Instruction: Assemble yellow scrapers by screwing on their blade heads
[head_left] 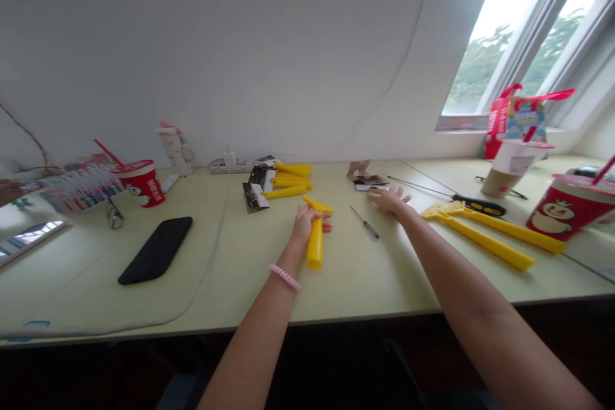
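Observation:
My left hand, with a pink coil band on the wrist, is wrapped round a yellow plastic tool whose thick handle points toward me. My right hand reaches forward over the table, fingers spread, beside a folded brown and black card. Between my hands lies a small screwdriver. Several yellow tools rest with black packaging cards at the back. Under my right forearm's outer side are two long-handled yellow tools and a long screwdriver with a black and yellow handle.
A black phone-like slab and a white cable lie on the left. Red cups stand left and right, with a clear cup behind. A pen rack and another person's hand are far left.

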Demonstrator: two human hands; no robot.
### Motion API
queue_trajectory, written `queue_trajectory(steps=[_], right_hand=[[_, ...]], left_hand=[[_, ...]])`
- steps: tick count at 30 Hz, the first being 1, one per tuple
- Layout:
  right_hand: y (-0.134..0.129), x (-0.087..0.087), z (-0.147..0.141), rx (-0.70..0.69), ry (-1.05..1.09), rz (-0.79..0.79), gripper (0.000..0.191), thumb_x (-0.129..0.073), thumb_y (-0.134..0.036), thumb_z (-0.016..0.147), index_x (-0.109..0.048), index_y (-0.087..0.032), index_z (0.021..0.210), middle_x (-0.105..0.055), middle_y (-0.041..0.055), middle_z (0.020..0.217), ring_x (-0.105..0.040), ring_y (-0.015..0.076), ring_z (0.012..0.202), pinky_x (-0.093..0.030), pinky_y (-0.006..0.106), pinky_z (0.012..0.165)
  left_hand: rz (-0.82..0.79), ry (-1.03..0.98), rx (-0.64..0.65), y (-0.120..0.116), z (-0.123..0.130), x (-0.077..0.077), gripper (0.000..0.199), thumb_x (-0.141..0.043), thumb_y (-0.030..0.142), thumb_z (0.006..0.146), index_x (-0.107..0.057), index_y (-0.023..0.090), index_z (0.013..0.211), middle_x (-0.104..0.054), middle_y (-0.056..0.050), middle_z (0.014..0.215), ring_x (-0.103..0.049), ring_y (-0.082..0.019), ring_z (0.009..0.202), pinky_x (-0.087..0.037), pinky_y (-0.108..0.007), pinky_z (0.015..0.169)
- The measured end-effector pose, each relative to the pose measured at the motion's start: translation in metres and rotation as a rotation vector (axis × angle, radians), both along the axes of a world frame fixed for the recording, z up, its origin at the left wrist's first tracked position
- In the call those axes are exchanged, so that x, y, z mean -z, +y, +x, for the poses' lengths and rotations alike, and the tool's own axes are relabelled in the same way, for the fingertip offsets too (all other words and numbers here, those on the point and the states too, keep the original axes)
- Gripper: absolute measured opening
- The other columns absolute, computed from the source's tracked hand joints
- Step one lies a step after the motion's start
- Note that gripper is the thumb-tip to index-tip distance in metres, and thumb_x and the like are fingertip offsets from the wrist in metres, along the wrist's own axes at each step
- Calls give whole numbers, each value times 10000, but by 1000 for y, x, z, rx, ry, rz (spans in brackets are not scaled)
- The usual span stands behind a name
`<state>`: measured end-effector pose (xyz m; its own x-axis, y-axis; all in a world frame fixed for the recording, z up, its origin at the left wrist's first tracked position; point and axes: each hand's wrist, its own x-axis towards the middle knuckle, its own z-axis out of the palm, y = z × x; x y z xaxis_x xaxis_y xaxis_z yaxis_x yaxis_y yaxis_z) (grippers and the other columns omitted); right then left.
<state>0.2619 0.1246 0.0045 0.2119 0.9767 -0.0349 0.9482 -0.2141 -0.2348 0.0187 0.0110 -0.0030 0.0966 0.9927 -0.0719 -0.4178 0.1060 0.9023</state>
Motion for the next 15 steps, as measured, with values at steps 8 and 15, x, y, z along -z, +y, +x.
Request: queue_trajectory(steps=[8,15], right_hand=[[0,4,0,-47,-40,23,492,-352,-469,809,-465,-281,1249,-380,140,1345,-182,424,1277,-65,706,905],[13,-2,0,6,-27,119,310,-454,-322,757,-599,-231,1015,-477,144,1208,-296,405,1213,-192,645,913]], left_hand=[[-5,3,-11,-8,2,-6,253,-465,96,659,-463,125,911,-663,-115,817,-546,-90,414,-469,-218,455],[-43,-21,-26,-3,2,-2,335,-464,81,652,-449,119,985,-659,-117,813,-580,-116,456,-481,-228,454]])
